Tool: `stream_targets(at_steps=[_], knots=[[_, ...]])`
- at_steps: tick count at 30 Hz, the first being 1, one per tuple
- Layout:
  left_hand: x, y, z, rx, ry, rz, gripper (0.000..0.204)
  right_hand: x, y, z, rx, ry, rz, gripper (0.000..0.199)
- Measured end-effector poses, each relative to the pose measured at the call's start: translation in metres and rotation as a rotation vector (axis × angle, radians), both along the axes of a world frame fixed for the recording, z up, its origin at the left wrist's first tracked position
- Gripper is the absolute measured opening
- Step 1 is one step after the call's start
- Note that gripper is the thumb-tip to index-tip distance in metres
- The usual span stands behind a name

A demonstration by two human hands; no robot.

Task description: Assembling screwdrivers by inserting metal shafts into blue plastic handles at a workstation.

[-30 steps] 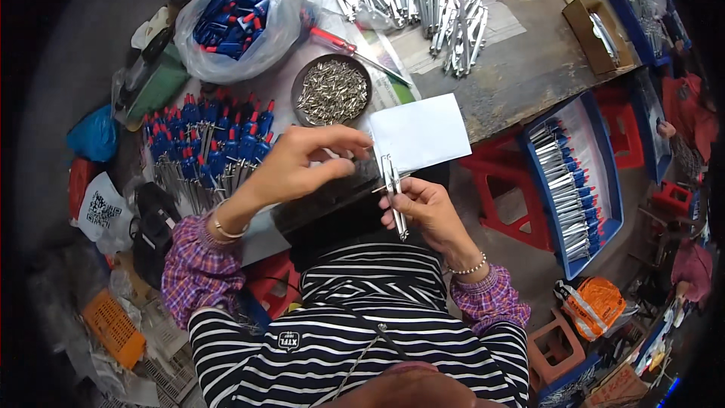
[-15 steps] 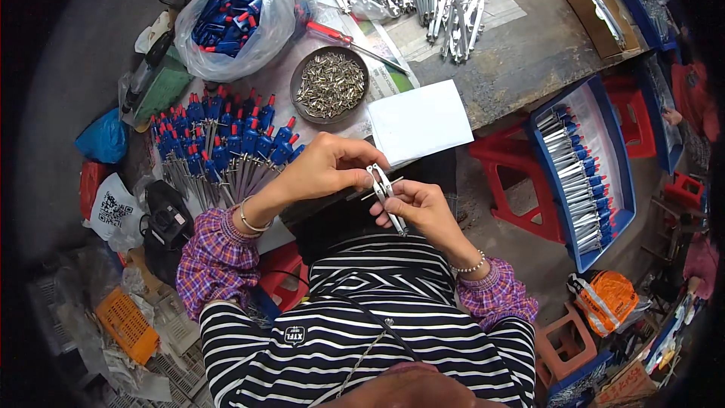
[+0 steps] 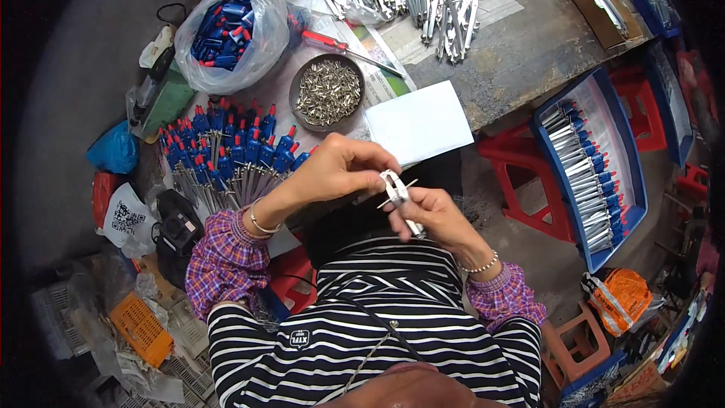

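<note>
With the left hand (image 3: 343, 168) pinching and right hand (image 3: 444, 219) gripping an untopped silver metal linkage (image 3: 399, 188), blue-topped, red-tipped metal rods (image 3: 589, 181) seem done, while piled silver metal strips (image 3: 453, 19) seem left.

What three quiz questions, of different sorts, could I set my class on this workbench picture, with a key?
1. Multiple choice: what fills the round dark bowl?
a) orange plastic clips
b) small silvery metal pins
c) clear glass beads
2. True or false: the white rectangular sheet lies to the right of the bowl in the picture.
3. Short answer: which hand grips the lower part of the slender silvery metal piece, and where are the other hand's fingertips?

Key:
1. b
2. True
3. The right hand; the left hand has its fingertips at the upper end.
</note>
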State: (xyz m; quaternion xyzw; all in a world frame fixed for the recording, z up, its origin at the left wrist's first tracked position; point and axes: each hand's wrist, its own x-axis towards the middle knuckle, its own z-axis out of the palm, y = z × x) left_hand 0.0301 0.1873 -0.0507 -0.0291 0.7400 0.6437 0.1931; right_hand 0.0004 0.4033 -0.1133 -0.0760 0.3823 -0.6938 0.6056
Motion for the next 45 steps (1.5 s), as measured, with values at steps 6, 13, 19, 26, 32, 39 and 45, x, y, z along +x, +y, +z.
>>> stream_targets(at_steps=[6, 13, 19, 26, 32, 39, 45], knots=[[-0.088, -0.044, 0.002, -1.076, 0.738, 0.042, 0.031, -0.028, 0.022, 0.010, 0.430, 1.012, -0.336, 0.007], [-0.123, -0.081, 0.000, -1.268, 0.452, -0.229, 0.042, -0.031, 0.021, 0.008, 0.470, 1.239, -0.394, 0.007], [-0.133, -0.081, 0.004, -1.185, 0.392, -0.232, 0.035, -0.031, 0.019, 0.004, 0.460, 1.228, -0.364, 0.007], [-0.121, -0.079, 0.002, -1.084, 0.491, -0.162, 0.021, -0.029, 0.018, 0.003, 0.451, 1.209, -0.335, 0.009], [-0.087, -0.050, 0.013, -1.004, 0.539, -0.278, 0.033, -0.031, 0.022, 0.008, 0.433, 1.124, -0.324, 0.006], [-0.060, -0.042, 0.012, -1.158, 0.548, -0.265, 0.055, -0.029, 0.019, 0.009, 0.451, 1.079, -0.294, 0.007], [-0.059, -0.055, 0.011, -1.205, 0.493, -0.235, 0.055, -0.029, 0.020, 0.009, 0.446, 1.084, -0.311, 0.006]])
